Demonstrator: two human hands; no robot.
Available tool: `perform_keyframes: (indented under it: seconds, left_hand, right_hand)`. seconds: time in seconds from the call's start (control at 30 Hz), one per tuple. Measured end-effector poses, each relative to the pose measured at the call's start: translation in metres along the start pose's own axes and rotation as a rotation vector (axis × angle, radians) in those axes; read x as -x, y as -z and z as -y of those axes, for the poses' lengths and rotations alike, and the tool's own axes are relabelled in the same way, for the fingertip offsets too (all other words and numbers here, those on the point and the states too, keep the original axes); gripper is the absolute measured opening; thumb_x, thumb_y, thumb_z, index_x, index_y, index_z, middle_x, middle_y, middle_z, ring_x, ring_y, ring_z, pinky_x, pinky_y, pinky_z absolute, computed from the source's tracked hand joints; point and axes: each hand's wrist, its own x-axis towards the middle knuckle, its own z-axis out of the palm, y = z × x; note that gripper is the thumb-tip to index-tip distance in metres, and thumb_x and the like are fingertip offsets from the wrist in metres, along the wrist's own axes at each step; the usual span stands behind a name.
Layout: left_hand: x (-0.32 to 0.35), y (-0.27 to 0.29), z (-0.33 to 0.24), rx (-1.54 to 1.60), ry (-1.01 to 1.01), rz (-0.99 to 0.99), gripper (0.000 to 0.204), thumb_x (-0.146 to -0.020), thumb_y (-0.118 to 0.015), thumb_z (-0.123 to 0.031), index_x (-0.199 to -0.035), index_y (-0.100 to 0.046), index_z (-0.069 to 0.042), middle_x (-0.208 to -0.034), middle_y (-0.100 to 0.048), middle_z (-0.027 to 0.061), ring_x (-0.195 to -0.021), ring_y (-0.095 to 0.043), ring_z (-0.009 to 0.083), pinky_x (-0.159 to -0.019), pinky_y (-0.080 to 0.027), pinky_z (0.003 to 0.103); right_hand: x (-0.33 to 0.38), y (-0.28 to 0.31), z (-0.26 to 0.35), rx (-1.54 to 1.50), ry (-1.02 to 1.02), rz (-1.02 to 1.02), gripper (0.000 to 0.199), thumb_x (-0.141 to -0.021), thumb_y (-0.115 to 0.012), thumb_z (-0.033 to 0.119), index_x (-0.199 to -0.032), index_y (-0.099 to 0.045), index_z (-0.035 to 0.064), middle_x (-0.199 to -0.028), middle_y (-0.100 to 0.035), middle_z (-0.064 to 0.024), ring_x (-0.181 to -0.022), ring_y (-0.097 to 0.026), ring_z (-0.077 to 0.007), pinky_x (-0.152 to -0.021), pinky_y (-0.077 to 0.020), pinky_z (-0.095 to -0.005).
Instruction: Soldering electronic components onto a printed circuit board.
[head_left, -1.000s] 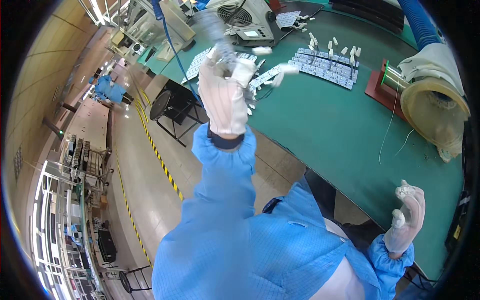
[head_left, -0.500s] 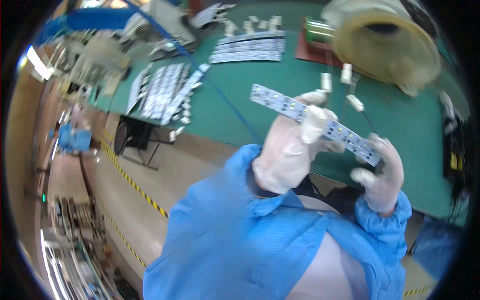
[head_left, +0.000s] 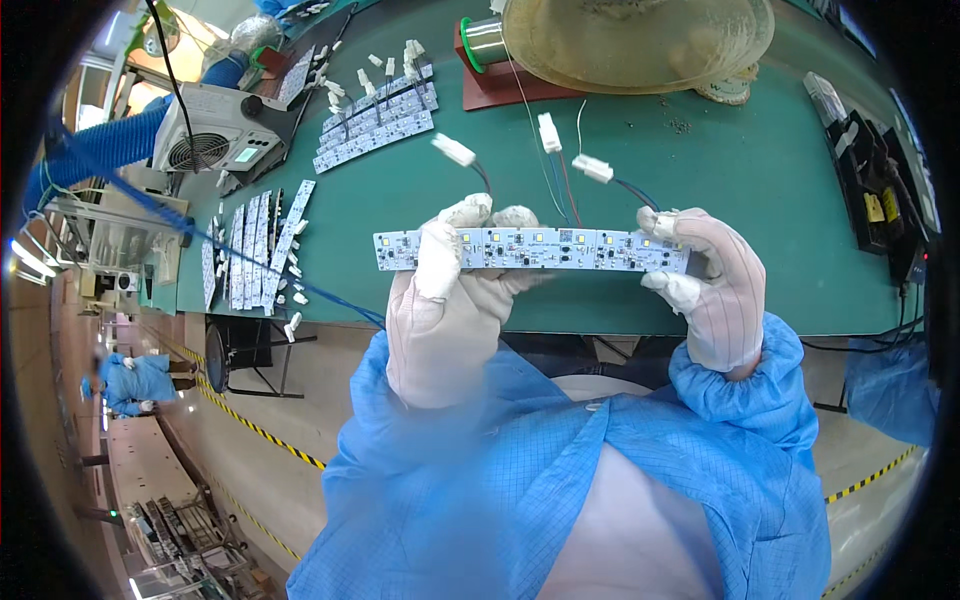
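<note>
Head view: your left hand (head_left: 445, 300) and right hand (head_left: 710, 290) pinch the long LED circuit strip (head_left: 530, 249), level above the green bench (head_left: 760, 180); inspection seems underway, so steady both ends.

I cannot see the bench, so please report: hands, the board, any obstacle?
Left hand and right hand both grip the LED board, level above the green table. Wired connectors hang off it. Nothing in the way.
</note>
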Motion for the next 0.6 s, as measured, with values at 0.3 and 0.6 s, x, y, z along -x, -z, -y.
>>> perform_keyframes:
  seconds: [0.3,0.6]
  left_hand:
    - [0.004,-0.005,0.005,0.214,-0.185,0.058,0.031,-0.1,-0.042,-0.018,-0.131,-0.045,-0.014,-0.125,-0.051,0.0169,-0.116,-0.051,0.0401,-0.091,-0.051,0.053]
    - [0.003,-0.008,-0.006,-0.095,-0.103,-0.047,0.051,-0.095,-0.053,-0.037,-0.137,-0.04,-0.012,-0.12,-0.055,0.0206,-0.103,-0.061,0.0365,-0.084,-0.055,0.05]
  right_hand:
    - [-0.007,0.0,0.007,0.258,0.191,-0.028,0.046,-0.059,-0.08,0.014,-0.1,-0.064,0.0062,-0.1,-0.07,-0.0046,-0.092,-0.061,-0.0243,-0.084,-0.0481,-0.0354]
    - [-0.002,0.001,0.0,0.237,0.089,-0.086,0.042,-0.062,-0.079,0.016,-0.1,-0.064,0.0051,-0.099,-0.07,-0.0057,-0.089,-0.062,-0.0253,-0.082,-0.0488,-0.0354]
